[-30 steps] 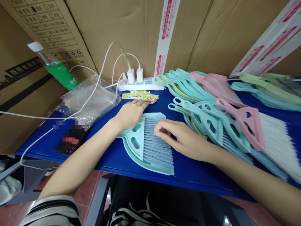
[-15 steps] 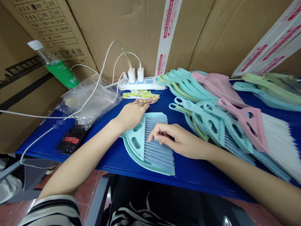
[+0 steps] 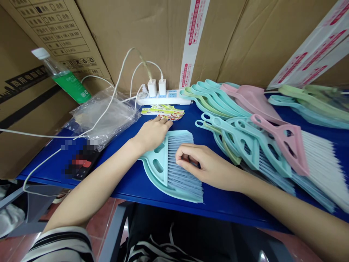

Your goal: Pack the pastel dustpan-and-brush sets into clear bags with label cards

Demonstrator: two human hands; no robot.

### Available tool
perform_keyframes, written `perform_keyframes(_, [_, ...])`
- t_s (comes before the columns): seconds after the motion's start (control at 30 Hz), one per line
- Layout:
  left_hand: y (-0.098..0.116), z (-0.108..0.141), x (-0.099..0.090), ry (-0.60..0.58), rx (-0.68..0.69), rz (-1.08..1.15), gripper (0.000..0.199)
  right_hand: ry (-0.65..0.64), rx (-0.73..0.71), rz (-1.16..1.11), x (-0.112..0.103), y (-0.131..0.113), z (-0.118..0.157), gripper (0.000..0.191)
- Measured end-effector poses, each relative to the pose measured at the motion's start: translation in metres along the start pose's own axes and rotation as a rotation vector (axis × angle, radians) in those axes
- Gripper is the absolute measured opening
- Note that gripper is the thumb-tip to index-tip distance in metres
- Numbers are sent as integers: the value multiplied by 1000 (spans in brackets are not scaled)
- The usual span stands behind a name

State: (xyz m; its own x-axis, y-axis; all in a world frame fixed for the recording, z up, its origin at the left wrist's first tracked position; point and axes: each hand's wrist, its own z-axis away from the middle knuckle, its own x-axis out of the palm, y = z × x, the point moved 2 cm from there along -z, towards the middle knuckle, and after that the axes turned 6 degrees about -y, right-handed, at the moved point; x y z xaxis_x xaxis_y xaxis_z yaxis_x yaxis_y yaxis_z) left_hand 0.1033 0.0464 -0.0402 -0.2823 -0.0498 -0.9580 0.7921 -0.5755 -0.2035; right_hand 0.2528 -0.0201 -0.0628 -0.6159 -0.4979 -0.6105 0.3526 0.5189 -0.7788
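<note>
A light blue hand brush (image 3: 185, 174) with grey-blue bristles lies on a matching dustpan (image 3: 163, 189), near the front edge of the blue table. My left hand (image 3: 152, 134) rests palm down at the brush's upper left, its fingertips beside the yellow and red sachets (image 3: 171, 112); it grips nothing that I can see. The wrist and forearm cover the handle end. Over the right part of the bristles, my right hand (image 3: 201, 162) is curled, thumb against fingers, with nothing visible in it.
Several brushes (image 3: 289, 145) and dustpans (image 3: 252, 98) in blue, green and pink are piled at the right. A power strip (image 3: 169, 97) with white cables stands behind. At the left are a plastic bag (image 3: 106, 112), a bottle (image 3: 71, 87) and a dark phone-like object (image 3: 84, 163).
My right hand has moved slightly right, and its fingers have closed together more against the thumb. My left hand, the brush and the dustpan have stayed in place.
</note>
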Motion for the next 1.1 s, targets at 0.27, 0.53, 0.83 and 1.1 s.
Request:
perform_keyframes(0.27, [-1,-1,1,4,-2,-14,43,37,37,76,4,-5,3,19])
perform_keyframes(0.53, [0,0,-1,-14,-16,-32,43,61,83,125,4,-6,2,22])
perform_keyframes(0.83, [0,-1,1,22,-7,-59,42,53,100,181,-5,-3,5,21])
perform_keyframes(1.1, [1,0,-1,66,29,-76,36,105,8,350,-8,0,6,19])
